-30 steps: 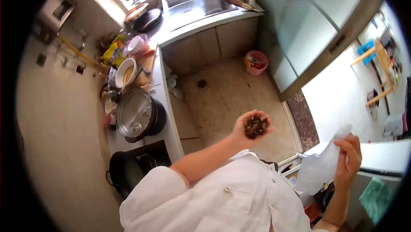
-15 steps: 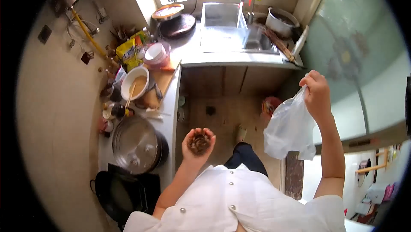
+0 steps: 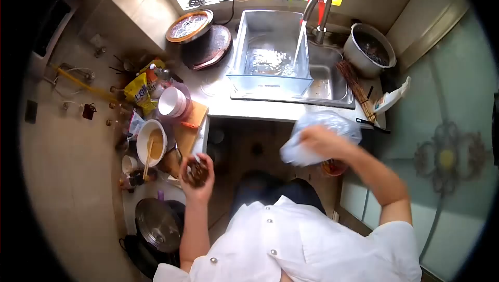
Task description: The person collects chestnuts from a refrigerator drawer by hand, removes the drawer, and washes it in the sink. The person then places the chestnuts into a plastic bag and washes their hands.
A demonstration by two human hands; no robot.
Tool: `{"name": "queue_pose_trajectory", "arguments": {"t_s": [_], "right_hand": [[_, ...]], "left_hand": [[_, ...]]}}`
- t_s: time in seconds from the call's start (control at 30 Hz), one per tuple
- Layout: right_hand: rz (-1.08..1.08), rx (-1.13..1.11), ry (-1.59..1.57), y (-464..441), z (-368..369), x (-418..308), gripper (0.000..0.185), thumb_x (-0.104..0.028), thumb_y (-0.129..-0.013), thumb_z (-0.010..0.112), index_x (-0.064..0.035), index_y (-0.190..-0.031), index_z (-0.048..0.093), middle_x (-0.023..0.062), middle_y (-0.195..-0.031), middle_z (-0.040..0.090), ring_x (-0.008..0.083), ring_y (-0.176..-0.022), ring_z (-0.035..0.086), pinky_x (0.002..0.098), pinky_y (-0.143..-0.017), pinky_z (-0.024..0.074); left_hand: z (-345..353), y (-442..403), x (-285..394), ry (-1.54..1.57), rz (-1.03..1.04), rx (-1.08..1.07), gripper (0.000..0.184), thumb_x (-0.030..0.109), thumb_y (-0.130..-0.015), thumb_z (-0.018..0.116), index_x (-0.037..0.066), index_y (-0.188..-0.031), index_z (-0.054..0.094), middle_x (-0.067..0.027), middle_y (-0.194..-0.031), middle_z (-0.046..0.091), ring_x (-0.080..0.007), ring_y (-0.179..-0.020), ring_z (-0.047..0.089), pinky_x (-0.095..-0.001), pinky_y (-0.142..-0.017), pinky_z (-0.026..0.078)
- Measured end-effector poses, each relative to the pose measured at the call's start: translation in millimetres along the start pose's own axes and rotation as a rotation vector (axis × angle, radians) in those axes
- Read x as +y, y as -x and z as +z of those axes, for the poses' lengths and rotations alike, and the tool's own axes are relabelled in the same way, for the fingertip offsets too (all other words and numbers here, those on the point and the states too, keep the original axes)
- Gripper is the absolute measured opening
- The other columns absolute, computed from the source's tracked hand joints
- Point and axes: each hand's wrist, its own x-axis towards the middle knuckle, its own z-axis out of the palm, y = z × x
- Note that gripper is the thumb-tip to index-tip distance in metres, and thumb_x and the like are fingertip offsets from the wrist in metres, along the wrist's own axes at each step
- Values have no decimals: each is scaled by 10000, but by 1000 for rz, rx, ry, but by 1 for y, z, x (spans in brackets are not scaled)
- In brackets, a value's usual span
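Observation:
My left hand (image 3: 197, 182) is cupped around a heap of small dark brown pieces (image 3: 196, 172), beside the edge of the wooden cutting board (image 3: 188, 131). My right hand (image 3: 321, 141), blurred by motion, grips a thin whitish plastic bag (image 3: 304, 147) in front of the counter edge. Beyond it, a clear rectangular bin (image 3: 270, 83) sits over the sink (image 3: 332, 82), and water runs into it from the faucet (image 3: 323, 17).
On the left counter are a white bowl (image 3: 152, 142) with chopsticks, pink and white bowls (image 3: 173, 101), yellow packets (image 3: 138, 92) and a lidded pot (image 3: 158, 225). A pot (image 3: 369, 48) and a bundle of sticks (image 3: 356, 87) stand right of the sink. A glass door (image 3: 447, 126) is at right.
The view has turned and moved closer to the sink. My left hand has come up beside the cutting board with the brown pieces. My right hand has moved inward and lower with the bag.

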Motion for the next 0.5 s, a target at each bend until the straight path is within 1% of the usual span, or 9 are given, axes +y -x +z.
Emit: {"name": "queue_pose_trajectory", "arguments": {"t_s": [0.07, 0.1, 0.17, 0.23, 0.3, 0.37, 0.4, 0.47, 0.5], "right_hand": [[-39, -195, -111, -48, 70, -51, 157, -101, -819, 547, 18, -887, 623, 161, -804, 631, 267, -748, 600, 379, -702, 482], [-123, -254, -265, -62, 98, -80, 202, -151, -804, 538, 25, -866, 618, 199, -811, 621, 325, -791, 607, 428, -707, 474], [-359, -365, -468, -76, 133, -132, 194, -123, -828, 518, 22, -932, 595, 188, -893, 607, 316, -858, 591, 409, -762, 461], [-589, -482, -614, -83, 133, -170, 200, -95, -853, 497, 20, -999, 573, 176, -974, 593, 307, -926, 576, 390, -816, 449], [-568, -659, -728, -95, 94, -186, 226, -86, -879, 480, 15, -1065, 559, 169, -1056, 582, 295, -991, 563, 370, -858, 440], [-518, -409, -732, -82, 43, -178, 253, -73, -896, 487, 4, -1129, 548, 146, -1106, 585, 255, -1039, 560, 337, -873, 446], [-528, -248, -712, -76, 16, -165, 254, -63, -875, 505, 4, -1114, 559, 142, -1051, 601, 238, -990, 578, 321, -851, 451], [-373, 55, -645, -64, -45, -115, 216, -30, -856, 524, 11, -1055, 597, 111, -1014, 630, 199, -940, 602, 299, -834, 465], [-282, 194, -614, -57, -75, -90, 199, -13, -846, 534, 14, -1026, 615, 96, -996, 644, 180, -915, 614, 289, -825, 473]], "left_hand": [[32, -47, 14, -57, -28, -120, 149, 179, -861, 583, 60, -896, 667, -103, -990, 631, -217, -1033, 568, -432, -922, 482], [45, -66, 20, -99, -33, -143, 156, 186, -869, 575, 61, -897, 663, -106, -995, 627, -217, -1040, 565, -433, -926, 479], [70, -100, 26, -168, -62, -180, 164, 198, -880, 564, 61, -892, 653, -106, -1007, 616, -218, -1055, 557, -438, -934, 473], [92, -122, 21, -197, -115, -189, 165, 203, -882, 563, 58, -886, 643, -101, -1019, 603, -224, -1062, 550, -440, -939, 469], [99, -125, -5, -149, -166, -137, 166, 204, -880, 568, 53, -887, 636, -97, -1030, 592, -232, -1057, 547, -439, -940, 469], [87, -127, -29, -68, -222, -99, 165, 203, -880, 569, 53, -885, 637, -93, -1033, 587, -235, -1053, 544, -438, -942, 467], [78, -129, -38, -24, -252, -89, 164, 201, -881, 568, 55, -883, 642, -90, -1032, 588, -234, -1052, 543, -436, -944, 466], [52, -134, -55, -31, -180, -104, 157, 194, -884, 565, 66, -869, 653, -77, -1023, 591, -233, -1053, 543, -430, -944, 467], [60, -130, -66, 125, -272, -65, 154, 195, -883, 563, 70, -864, 651, -74, -1021, 591, -233, -1042, 549, -422, -931, 477]]}}
